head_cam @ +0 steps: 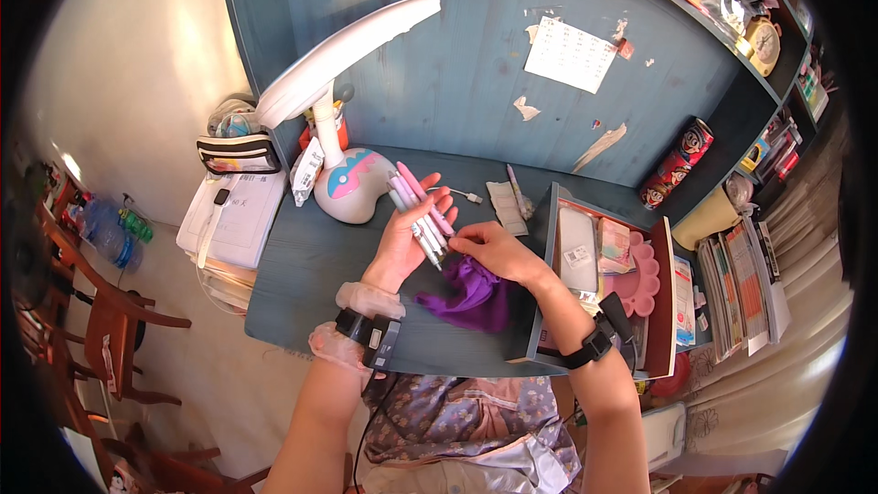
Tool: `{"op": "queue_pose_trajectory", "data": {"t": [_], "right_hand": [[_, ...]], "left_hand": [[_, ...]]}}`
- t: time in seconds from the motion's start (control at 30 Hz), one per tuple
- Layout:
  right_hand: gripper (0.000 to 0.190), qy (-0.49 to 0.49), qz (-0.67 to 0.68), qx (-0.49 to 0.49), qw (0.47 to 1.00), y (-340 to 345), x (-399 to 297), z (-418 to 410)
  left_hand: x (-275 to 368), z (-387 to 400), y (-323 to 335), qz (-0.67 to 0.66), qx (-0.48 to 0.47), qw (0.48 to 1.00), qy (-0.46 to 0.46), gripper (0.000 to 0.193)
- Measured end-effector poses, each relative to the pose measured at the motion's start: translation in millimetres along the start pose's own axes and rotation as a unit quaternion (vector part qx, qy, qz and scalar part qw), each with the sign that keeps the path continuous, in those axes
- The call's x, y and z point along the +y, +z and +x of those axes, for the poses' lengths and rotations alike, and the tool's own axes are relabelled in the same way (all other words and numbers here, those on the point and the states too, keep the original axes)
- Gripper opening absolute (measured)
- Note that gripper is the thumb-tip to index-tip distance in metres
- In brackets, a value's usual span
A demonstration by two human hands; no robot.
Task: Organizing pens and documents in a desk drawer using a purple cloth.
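Observation:
My left hand point(401, 240) holds a bundle of several pens point(420, 216), pink, lilac and white, slanting across the palm. My right hand point(501, 250) is beside their lower ends, thumb and forefinger close together. Whether its fingertips grip a pen end or cloth cannot be made out. Directly under it, a crumpled purple cloth point(473, 295), perhaps a pouch, lies on the blue wooden desk point(315, 281). One more pen point(514, 184) rests farther back on the desk, by a pale flat packet point(506, 208).
A white desk lamp point(353, 185) stands at the left, near stacked papers point(233, 219) with a pencil case point(238, 153) on top. To the right, an open drawer box point(552, 267) holds a pink palette point(641, 267). Beyond are a red can point(678, 163) and upright books point(744, 288).

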State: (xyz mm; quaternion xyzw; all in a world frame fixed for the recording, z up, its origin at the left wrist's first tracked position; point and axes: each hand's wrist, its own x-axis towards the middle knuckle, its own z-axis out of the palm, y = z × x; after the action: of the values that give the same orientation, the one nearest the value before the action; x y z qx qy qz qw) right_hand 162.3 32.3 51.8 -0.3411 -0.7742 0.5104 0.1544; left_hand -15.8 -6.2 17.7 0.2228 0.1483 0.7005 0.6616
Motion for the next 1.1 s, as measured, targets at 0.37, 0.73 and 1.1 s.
{"op": "queue_pose_trajectory", "data": {"t": [0.37, 0.73, 1.1], "right_hand": [[0.017, 0.018, -0.311, 0.199, 0.929, -26.8, -54.2, -16.2], [0.016, 0.223, -0.603, 0.153, 0.75, -43.1, 3.8, 55.7], [0.03, 0.187, -0.608, 0.204, 0.744, -49.5, -0.4, 55.3]], "left_hand": [[-4.0, 7.8, -22.6, -0.072, 0.011, 0.997, 0.017, 0.032], [4.7, -3.3, 9.3, -0.128, -0.035, 0.991, -0.021, 0.05], [5.9, -3.7, 7.0, -0.134, -0.096, 0.986, -0.032, 0.058]]}}
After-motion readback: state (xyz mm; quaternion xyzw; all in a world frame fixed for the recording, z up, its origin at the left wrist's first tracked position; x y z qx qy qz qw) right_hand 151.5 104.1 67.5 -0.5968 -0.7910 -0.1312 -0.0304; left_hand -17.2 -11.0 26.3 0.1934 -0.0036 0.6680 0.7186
